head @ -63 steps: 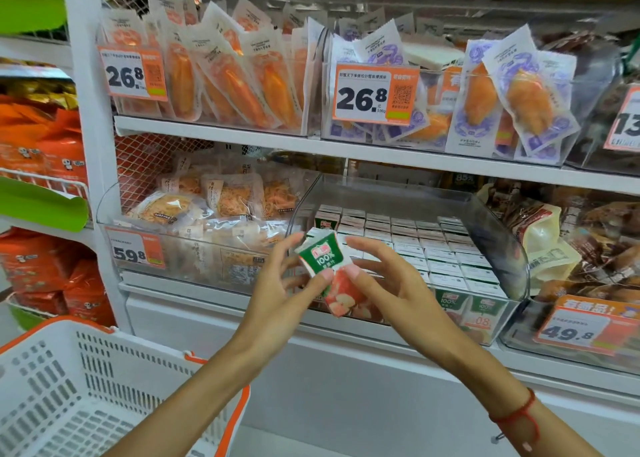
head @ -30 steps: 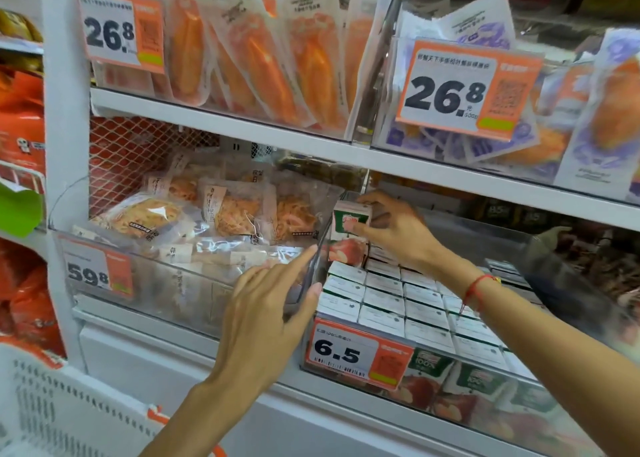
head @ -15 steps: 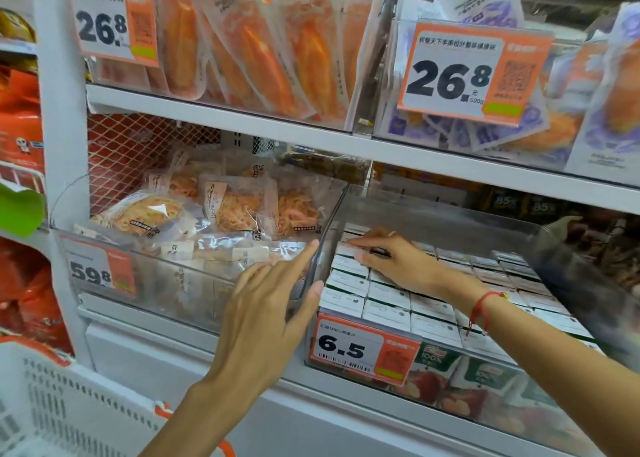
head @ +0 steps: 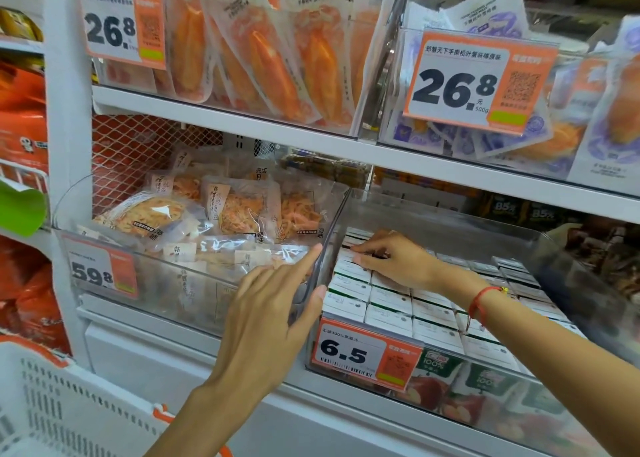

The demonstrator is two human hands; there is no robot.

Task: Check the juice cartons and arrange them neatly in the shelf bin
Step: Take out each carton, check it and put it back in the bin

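Pressing on juice cartons (head: 391, 304) in the clear shelf bin (head: 450, 221), head view.
Head view: right hand (head: 391, 260) lies on the carton tops near the bin's back left corner, fingers bent, fingertips on the tops; whether it grips one I cannot tell. Left hand (head: 273, 314) rests against the bin's left wall at the front left corner, fingers straight, thumb on the wall's edge, holding nothing. Cartons stand upright in tight rows filling the bin. Price tag (head: 363, 352) reading 6.5 sits on the front wall.
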